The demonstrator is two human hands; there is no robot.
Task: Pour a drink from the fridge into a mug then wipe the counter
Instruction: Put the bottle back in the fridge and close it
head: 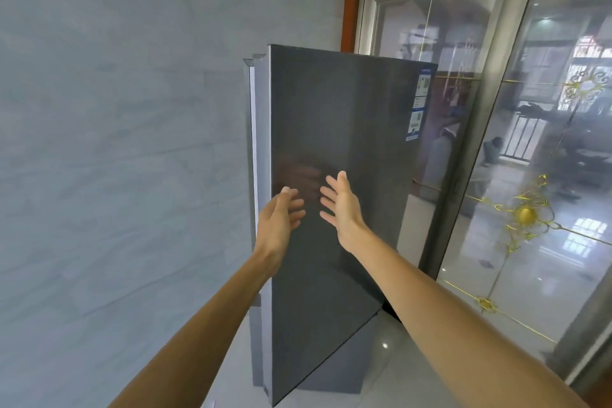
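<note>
- While blue-and-white stickers (419,103) are showing at the upper right corner of the fridge (331,142), their print is coming through too small to read.
- Both hands are reaching out in front of the fridge's broad dark panel, at about mid-height, side by side and apart from each other.
- The left hand (278,222) is hovering at the panel's left vertical edge, fingers loosely spread and grasping nothing.
- The right hand (341,209) is hanging just to its right, fingers straight and fanned, also grasping nothing; whether either hand is touching the panel I cannot tell.
- A faint, blurred reflection of the hands is showing on the panel, which is looking like smooth, brushed grey metal, tall and rectangular, with a pale strip running down its left side.
- A grey, marble-veined tiled wall (116,142) is standing to the left.
- A glass sliding door (530,142) with gold scrollwork (526,215) and a brown wooden frame (351,3) is standing to the right.
- Glossy pale floor tiles (397,358) are lying below.
</note>
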